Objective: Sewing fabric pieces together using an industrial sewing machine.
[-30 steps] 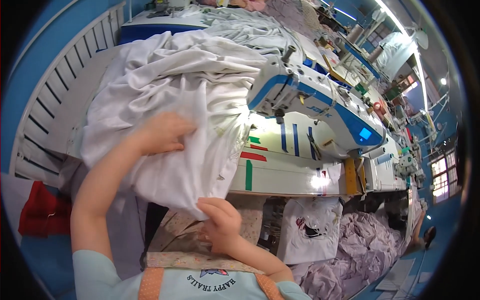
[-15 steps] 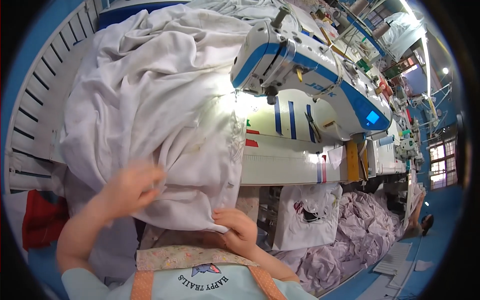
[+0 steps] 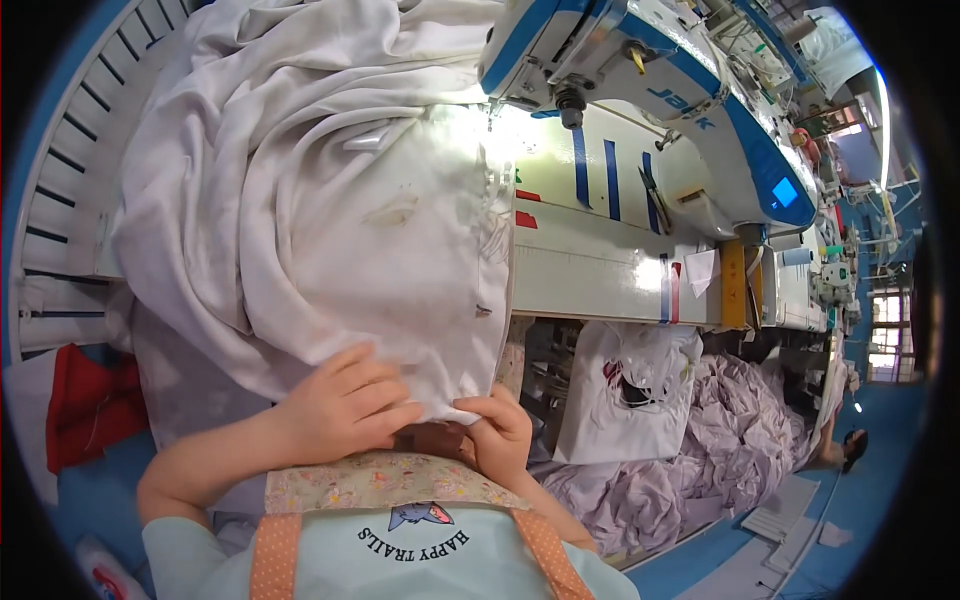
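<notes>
A large white garment (image 3: 330, 210) lies heaped over the sewing table and hangs down toward me. My left hand (image 3: 345, 405) lies flat on its lower part, fingers spread and pressing the cloth. My right hand (image 3: 500, 430) pinches the garment's bottom hem between thumb and fingers. The hem edge runs up from my right hand toward the needle of the white and blue sewing machine (image 3: 640, 80), which stands at the upper right with its lamp lighting the cloth.
The white sewing table (image 3: 600, 260) carries blue, red and green tape marks. A white slatted rack (image 3: 60, 190) is at the left, a red cloth (image 3: 85, 400) below it. A white bag (image 3: 625, 385) and a heap of lilac cloth (image 3: 720, 440) sit at the right.
My left hand has slid down the garment from its upper part to the lower edge near my body. My right hand has stayed at the hem. The view has tilted closer to the table.
</notes>
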Motion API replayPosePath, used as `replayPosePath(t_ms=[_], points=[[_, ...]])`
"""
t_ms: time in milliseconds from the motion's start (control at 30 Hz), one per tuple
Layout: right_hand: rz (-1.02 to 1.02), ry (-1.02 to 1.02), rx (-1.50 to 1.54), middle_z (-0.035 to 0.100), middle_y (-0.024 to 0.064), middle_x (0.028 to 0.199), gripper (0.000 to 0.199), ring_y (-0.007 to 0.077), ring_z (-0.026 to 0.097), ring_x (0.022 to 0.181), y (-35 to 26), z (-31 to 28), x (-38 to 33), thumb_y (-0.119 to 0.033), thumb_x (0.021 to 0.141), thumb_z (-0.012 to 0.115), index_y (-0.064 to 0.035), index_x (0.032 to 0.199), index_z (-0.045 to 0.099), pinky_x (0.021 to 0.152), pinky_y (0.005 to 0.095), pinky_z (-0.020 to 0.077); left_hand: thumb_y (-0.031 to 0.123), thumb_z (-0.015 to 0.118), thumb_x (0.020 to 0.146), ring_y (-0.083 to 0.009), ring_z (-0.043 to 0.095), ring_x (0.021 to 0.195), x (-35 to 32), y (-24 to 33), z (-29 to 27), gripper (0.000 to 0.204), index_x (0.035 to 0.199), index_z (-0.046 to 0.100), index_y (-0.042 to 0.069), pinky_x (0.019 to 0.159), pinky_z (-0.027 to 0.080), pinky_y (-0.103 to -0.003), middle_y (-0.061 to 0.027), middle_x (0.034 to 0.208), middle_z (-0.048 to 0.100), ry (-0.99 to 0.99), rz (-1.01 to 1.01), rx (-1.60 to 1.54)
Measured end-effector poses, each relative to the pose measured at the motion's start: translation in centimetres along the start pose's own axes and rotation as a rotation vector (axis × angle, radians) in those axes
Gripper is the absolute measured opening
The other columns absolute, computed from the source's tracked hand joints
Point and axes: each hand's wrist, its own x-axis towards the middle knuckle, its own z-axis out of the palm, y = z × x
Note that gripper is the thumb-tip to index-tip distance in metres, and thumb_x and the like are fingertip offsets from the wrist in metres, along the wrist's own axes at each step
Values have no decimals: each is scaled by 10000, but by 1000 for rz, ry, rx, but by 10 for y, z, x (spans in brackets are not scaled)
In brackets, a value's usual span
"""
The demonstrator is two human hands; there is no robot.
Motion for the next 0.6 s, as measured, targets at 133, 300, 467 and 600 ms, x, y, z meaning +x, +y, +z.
replayPosePath(t_ms=[133, 300, 467, 600], points=[[139, -26, 190, 642, 75, 946, 242, 127, 627, 735, -3, 1, -3, 117, 819, 585, -17, 975, 713, 603, 239, 470, 170, 667, 730, -249, 605, 768, -5, 5, 24, 315, 1028, 651, 69, 655, 522, -356, -42, 836, 566, -58, -8, -100], [-281, -127, -338, 667, 131, 928, 304, 237, 676, 831, -12, -7, 7, 151, 708, 613, -49, 915, 711, 702, 305, 525, 148, 652, 724, -200, 551, 619, -17, 24, 11, 257, 953, 643, 33, 506, 468, -332, -35, 740, 512, 22, 156, -30], [-830, 49, -625, 680, 107, 943, 279, 286, 678, 842, -38, 2, 26, -33, 666, 746, -72, 941, 720, 757, 386, 533, 158, 626, 801, -226, 600, 682, 3, 47, 12, 231, 991, 640, 27, 586, 499, -336, -58, 797, 586, 111, 341, -275], [-935, -49, -589, 713, 121, 975, 219, 283, 697, 923, -64, 0, 36, -1, 678, 705, -48, 892, 700, 898, 460, 537, 200, 557, 938, -319, 629, 920, 43, 37, 33, 227, 1115, 627, 76, 809, 520, -392, -149, 1029, 646, -276, -180, -782]])
